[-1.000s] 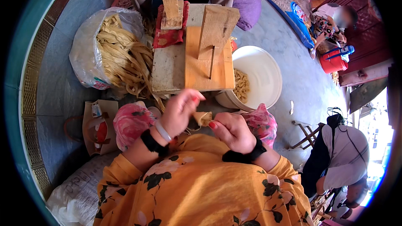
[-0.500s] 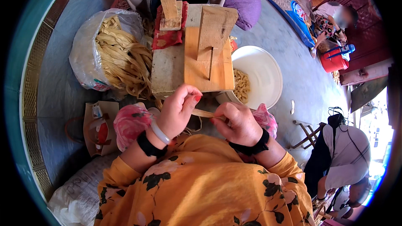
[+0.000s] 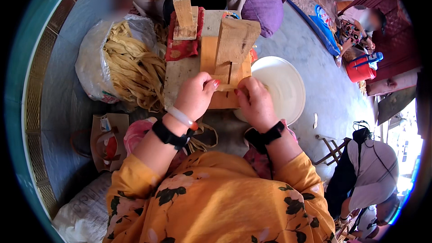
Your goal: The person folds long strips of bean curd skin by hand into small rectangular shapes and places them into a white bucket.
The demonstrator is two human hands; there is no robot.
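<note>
The pale strip (image 3: 227,88) sits at the near edge of the worktop (image 3: 180,76), pinched between both hands just below the upright wooden block (image 3: 234,45). The left hand (image 3: 194,95) grips its left end with fingers closed; the right hand (image 3: 255,102) closes on its right end (nails painted red). A white bowl (image 3: 283,85) stands just beside the worktop's right edge, a bag of pale strips (image 3: 130,67) by its left edge.
</note>
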